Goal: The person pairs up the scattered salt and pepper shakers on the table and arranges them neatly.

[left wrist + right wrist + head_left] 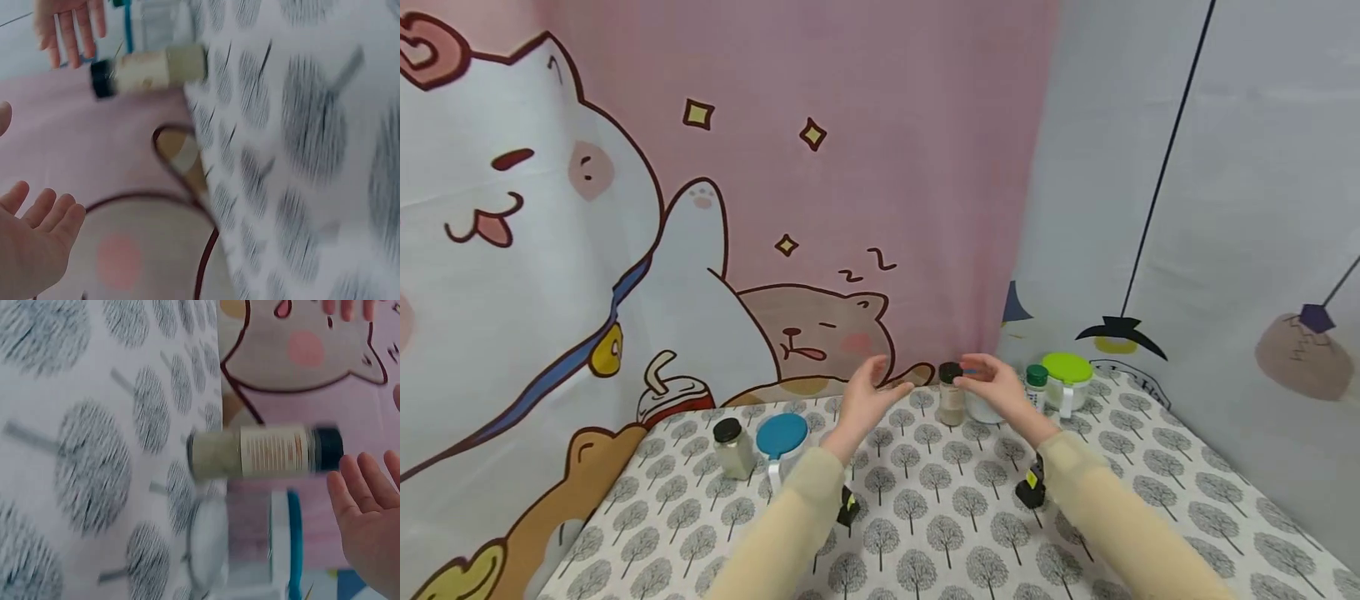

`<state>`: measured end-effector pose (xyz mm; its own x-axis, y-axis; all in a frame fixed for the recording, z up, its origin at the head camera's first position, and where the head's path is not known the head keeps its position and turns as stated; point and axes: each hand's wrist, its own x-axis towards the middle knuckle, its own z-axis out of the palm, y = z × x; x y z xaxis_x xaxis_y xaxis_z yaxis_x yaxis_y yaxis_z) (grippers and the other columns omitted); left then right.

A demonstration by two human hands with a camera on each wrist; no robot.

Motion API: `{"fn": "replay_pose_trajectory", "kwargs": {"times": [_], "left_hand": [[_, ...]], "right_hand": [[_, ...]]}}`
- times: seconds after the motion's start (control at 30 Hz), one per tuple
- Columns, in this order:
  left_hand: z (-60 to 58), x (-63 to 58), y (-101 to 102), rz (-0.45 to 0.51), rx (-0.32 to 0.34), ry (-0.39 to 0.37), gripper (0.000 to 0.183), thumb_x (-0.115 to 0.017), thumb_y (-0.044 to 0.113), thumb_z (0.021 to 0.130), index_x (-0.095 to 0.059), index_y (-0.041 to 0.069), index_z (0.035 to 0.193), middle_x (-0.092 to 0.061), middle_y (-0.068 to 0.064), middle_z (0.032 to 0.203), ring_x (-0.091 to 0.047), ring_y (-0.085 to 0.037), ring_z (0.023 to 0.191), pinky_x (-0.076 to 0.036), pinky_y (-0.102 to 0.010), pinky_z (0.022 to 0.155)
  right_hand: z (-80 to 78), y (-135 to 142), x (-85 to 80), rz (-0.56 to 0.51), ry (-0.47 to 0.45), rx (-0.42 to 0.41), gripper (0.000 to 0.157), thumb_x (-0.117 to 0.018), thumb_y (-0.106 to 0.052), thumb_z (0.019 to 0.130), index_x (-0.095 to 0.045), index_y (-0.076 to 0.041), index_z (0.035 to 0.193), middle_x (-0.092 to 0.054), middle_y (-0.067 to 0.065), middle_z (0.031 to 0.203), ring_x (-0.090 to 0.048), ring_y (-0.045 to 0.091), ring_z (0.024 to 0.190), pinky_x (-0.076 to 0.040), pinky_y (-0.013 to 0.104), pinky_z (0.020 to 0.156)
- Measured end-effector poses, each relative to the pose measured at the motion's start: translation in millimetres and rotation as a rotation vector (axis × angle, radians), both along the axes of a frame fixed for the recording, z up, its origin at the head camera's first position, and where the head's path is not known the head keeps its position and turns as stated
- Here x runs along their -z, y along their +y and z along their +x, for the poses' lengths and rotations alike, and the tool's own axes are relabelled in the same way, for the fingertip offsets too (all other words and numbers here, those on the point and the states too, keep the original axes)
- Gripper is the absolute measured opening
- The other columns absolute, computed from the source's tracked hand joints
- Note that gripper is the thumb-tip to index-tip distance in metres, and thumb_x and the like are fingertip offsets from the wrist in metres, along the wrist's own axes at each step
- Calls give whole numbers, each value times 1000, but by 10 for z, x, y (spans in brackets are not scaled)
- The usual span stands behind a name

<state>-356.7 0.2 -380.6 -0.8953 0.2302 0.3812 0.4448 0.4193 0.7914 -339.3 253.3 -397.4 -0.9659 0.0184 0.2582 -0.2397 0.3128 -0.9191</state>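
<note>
My left hand [867,402] is held up over the middle of the table, fingers loosely spread and holding nothing. My right hand [997,388] is raised opposite it, its fingers relaxed. Close by the right fingertips is the black cap of a spice jar [951,407], which stands upright at the table's back edge. In the right wrist view the labelled jar [269,451] ends just short of those fingers [359,484]; whether they touch I cannot tell. Beside it is a clear container [250,540] with a blue lid, partly hidden behind the right hand in the head view.
At the back right stand a green-capped bottle [1036,385] and a container with a lime-green lid [1067,377]. On the left are a black-capped jar [734,454] and a blue-lidded container [782,435]. A printed curtain [925,167] hangs behind the tree-patterned tablecloth [917,525].
</note>
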Motion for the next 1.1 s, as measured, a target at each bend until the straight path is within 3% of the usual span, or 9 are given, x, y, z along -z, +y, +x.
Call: {"fn": "replay_pose_trajectory", "kwargs": {"times": [0.17, 0.37, 0.5, 0.63, 0.83, 1.1], "left_hand": [[-40, 199, 221, 44, 31, -57, 64, -78, 34, 83, -51, 13, 137, -56, -10, 132, -54, -29, 119, -45, -45, 97], [-99, 386, 437, 68, 24, -119, 62, -78, 31, 82, -52, 11, 135, -56, -15, 130, -54, -32, 118, -47, -45, 94], [-146, 515, 543, 86, 36, -170, 68, -77, 35, 83, -49, 9, 139, -53, -17, 133, -52, -33, 119, -48, -46, 93], [-173, 614, 630, 106, 54, -172, 74, -77, 41, 82, -47, 6, 140, -52, -19, 134, -52, -34, 119, -49, -44, 92], [-223, 689, 792, 173, 97, -188, 68, -78, 26, 83, -46, 1, 139, -50, -24, 136, -48, -41, 123, -45, -47, 98], [-260, 664, 968, 165, 115, -197, 64, -77, 18, 84, -47, 0, 138, -53, -23, 132, -51, -38, 121, -44, -46, 99]], "right_hand": [[70, 140, 49, -27, 10, 80, 59, -72, -31, 89, -50, -7, 138, -54, 18, 136, -52, 33, 120, -45, 47, 96], [105, 362, 222, -109, -34, 191, 54, -68, -26, 92, -49, -2, 137, -50, 19, 138, -48, 32, 122, -42, 48, 100], [126, 474, 335, -94, -82, 279, 50, -63, -21, 96, -47, 1, 138, -49, 22, 137, -47, 32, 122, -43, 43, 97], [172, 513, 430, -65, -111, 298, 48, -58, -20, 98, -46, 3, 138, -48, 23, 137, -46, 36, 124, -43, 46, 98], [188, 548, 522, -50, -129, 299, 48, -56, -22, 99, -45, 2, 140, -48, 23, 136, -46, 36, 123, -43, 49, 98], [227, 616, 503, -56, -107, 327, 43, -57, -21, 98, -51, 1, 135, -54, 20, 127, -52, 33, 114, -46, 48, 91]]}}
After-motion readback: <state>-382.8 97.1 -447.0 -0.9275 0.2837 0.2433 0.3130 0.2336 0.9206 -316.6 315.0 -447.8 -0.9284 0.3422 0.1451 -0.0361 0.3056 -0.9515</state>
